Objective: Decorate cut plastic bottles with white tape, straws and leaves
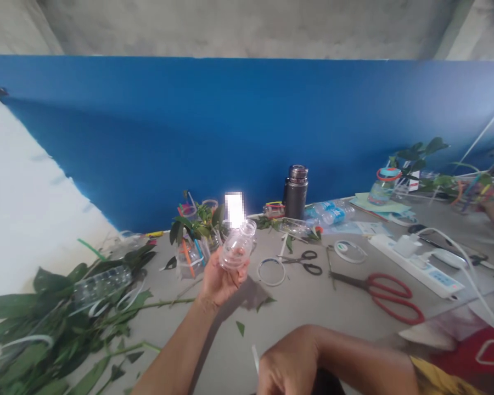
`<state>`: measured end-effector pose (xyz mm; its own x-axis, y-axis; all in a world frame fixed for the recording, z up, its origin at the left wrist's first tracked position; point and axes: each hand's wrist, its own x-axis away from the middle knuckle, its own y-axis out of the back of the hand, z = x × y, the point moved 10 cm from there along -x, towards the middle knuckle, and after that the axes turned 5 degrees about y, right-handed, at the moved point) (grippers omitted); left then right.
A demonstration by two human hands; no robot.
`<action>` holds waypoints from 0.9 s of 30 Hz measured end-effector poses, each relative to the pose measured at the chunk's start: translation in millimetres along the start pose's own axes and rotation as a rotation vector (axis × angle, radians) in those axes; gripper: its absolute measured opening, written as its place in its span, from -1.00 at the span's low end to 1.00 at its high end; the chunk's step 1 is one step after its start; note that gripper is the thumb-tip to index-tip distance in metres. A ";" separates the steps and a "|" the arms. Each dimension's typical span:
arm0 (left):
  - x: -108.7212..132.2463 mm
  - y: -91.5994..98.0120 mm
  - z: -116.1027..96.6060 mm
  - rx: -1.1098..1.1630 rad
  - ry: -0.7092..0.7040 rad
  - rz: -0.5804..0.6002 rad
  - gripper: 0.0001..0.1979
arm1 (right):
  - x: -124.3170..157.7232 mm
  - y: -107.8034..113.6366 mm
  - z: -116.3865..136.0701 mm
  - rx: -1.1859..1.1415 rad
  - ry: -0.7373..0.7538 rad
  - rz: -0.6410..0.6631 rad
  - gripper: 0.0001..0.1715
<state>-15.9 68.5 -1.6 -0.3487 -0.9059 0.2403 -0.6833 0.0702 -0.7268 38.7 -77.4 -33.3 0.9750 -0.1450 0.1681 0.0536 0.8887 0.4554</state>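
My left hand (222, 282) is raised over the middle of the table, its fingers wrapped round a clear plastic bottle piece (236, 248). The piece tilts away, with a round opening at its upper right. Low in the view, my right hand (290, 359) is curled with its knuckles up; the bottom edge cuts off its fingertips. A thin white strip (255, 357) shows right beside it, and I cannot tell whether the fingers grip it. To the right of the bottle piece lie a clear plastic ring (271, 284) and small black scissors (307, 262).
Leafy branches (78, 323) cover the table's left side. Red-handled scissors (389, 296) and a white power strip (415, 267) with cables lie right. A dark thermos (296, 192) stands by the blue partition (230, 120). Cups with leaves (191, 258) stand behind my left hand.
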 end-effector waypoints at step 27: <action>-5.9 6.2 -3.4 -0.088 -0.113 0.121 -0.73 | 97.4 69.6 -9.2 -0.186 -0.060 -1.024 -0.80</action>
<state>-20.3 75.8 -5.4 -0.3612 -0.9293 0.0772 -0.6958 0.2135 -0.6858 139.4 -25.7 6.8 0.4321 -0.8842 -0.1772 0.8865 0.3805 0.2634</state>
